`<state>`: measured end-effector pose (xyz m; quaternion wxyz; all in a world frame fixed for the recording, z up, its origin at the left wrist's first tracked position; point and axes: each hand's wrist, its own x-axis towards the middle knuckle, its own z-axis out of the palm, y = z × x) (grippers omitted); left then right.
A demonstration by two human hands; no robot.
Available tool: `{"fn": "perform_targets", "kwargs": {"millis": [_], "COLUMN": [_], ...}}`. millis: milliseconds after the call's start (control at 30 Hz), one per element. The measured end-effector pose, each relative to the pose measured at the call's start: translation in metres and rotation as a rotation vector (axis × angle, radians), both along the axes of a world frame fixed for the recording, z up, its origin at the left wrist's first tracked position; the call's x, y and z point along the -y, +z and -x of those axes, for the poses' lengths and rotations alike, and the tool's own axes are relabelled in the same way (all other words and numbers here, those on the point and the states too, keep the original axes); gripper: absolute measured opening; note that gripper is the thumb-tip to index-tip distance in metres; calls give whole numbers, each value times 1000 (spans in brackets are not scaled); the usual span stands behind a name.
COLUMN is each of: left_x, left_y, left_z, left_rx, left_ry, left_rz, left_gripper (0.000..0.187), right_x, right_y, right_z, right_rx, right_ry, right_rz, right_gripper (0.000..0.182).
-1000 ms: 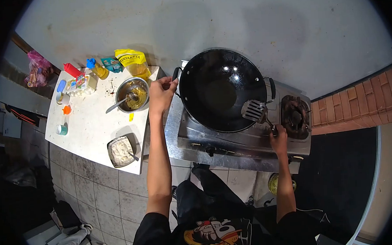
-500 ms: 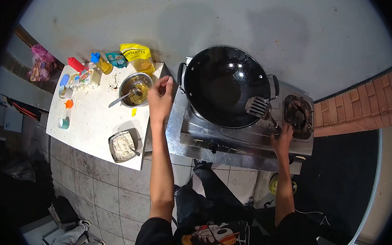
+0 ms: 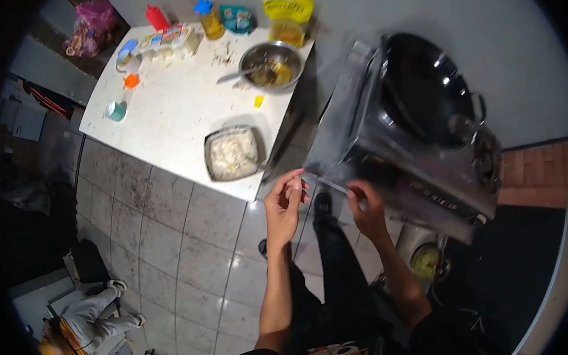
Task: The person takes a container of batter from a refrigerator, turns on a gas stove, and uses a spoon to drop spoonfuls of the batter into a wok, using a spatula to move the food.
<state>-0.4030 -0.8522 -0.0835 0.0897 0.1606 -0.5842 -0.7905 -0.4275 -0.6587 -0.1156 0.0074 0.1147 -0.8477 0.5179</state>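
- Fingers of the left hand (image 3: pixel 282 214) are open and loosely bent, the thumb near them; nothing is seen in their hold.
- Fingers of the right hand (image 3: pixel 368 213) are blurred but look open and bent, also with nothing seen in them; the two hands are apart, between the tabletop (image 3: pixel 172 129) and the front of the stove (image 3: pixel 393 181).
- Black wok (image 3: pixel 423 83) sits on the stove, beyond the right hand; a spatula (image 3: pixel 464 127), blurred, lies at its near right side, by the handle.
- Square bowl (image 3: pixel 210 167) of white mixture stands near the tabletop's near right corner, closest to the left hand, with a utensil handle at its right side.
- Steel bowl (image 3: pixel 246 53) stands by the right edge, a spoon (image 3: pixel 232 76) leaning over its left rim and yellowish contents inside; a yellow scrap (image 3: pixel 259 101) lies just nearer.
- Yellow pouch (image 3: pixel 287 11) is at the far right corner; a teal pouch (image 3: pixel 236 19), a blue-capped bottle (image 3: pixel 211 23) and a red bottle (image 3: pixel 157 18) line the far edge.
- Mug (image 3: pixel 126 62), orange cap (image 3: pixel 131 81) and small jar (image 3: pixel 115 111) are toward the left edge.
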Motion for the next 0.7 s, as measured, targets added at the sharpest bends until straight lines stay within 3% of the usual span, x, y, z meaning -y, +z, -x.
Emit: {"fn": "perform_targets", "kwargs": {"millis": [67,233,433,467,500,600,633,700], "left_x": [25,95,173,183,191,197,195,193], "left_y": [-14,-48,-85,-91,-97,-105,-108,-114], "left_z": [-34,-79,-38,-28,-18,9,16,23], "left_rx": [40,131,121,110,153,196,205,177], "left_ry": [48,266,399,396,348,243,214,66], "left_rz": [-39,48,262,296,232,386,479,363], "left_gripper": [28,27,37,41,46,55,58,63], "right_x": [50,137,201,209,213,220,221,223], "right_y": [-32,-64,-80,-79,-85,-87,-86,-82], "right_z": [-10,-10,-2,0,3,16,18,20], "right_rx": [263,666,638,551,541,656,622,611], "right_ry": [104,51,-15,-16,-28,-76,-69,-90], "right_rz": [352,450,560,604,590,534,546,523], "right_gripper": [25,33,41,50,50,64,63,53]}}
